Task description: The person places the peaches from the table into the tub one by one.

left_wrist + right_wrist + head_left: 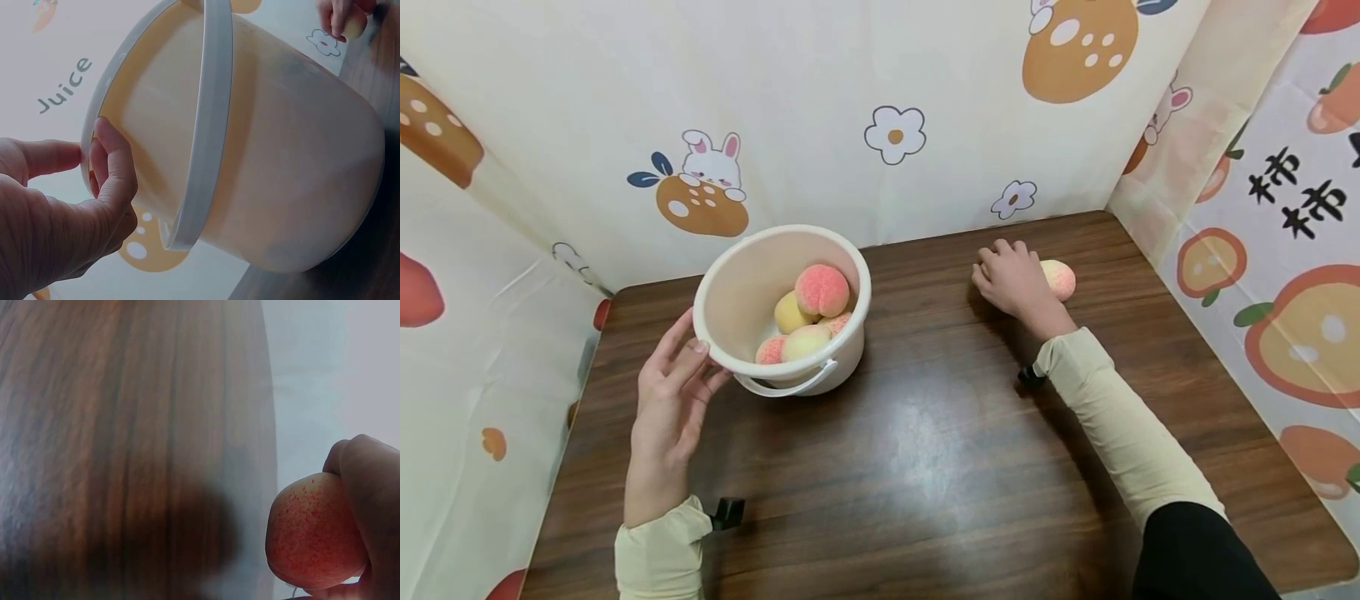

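Note:
My left hand [670,400] pinches the rim of a cream plastic bucket [850,367] between thumb and fingers. The left wrist view shows the fingertips [109,134] curled over that rim. Inside the bucket lie several toy peaches, with a pink peach [822,290] on top and a pale yellow peach [806,342] lower down. Far to the right, my right hand [1017,279] curls round a peach [315,531], reddish with a pale top; in the head view the hand hides it. Just right of that hand, a pale pink-speckled peach [1060,280] shows on the table.
The brown wood-grain table [910,467] reaches back to a printed cloth [805,100] hanging behind it. More printed cloth [1285,350] stands along the right side. The bucket's handle [790,388] hangs down at its front.

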